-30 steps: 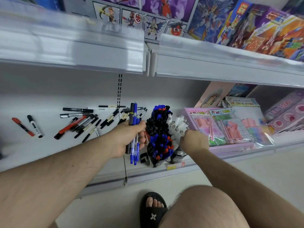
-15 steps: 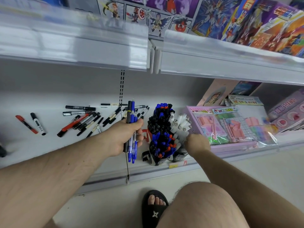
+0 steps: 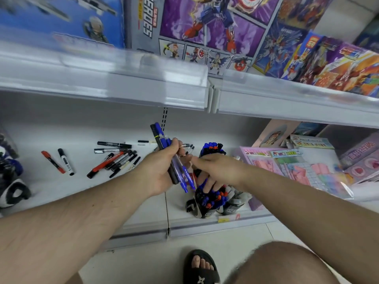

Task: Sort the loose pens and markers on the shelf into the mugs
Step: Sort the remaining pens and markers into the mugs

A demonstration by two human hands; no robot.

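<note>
Spillage is the chief risk here: the left hand (image 3: 162, 171) grips a mixed bundle of pens (image 3: 174, 160), blue and black, tilted with the tips pointing down toward the near edge of the shelf (image 3: 61, 191), and a loosened grip could let several slide out onto the floor. The right hand (image 3: 213, 171) reaches across toward the bundle with fingers spread and relaxed, grasping nothing, hovering directly over the mugs (image 3: 207, 203), which stand at the near edge just right of the bundle. These mugs already look crammed with capped pens, so forcing another in might, I judge, tip a mug or push pens out. More loose markers (image 3: 114, 158) lie scattered farther left on the shelf, with a red and a black one (image 3: 57, 161) well apart from that heap, all yet unsorted.
</note>
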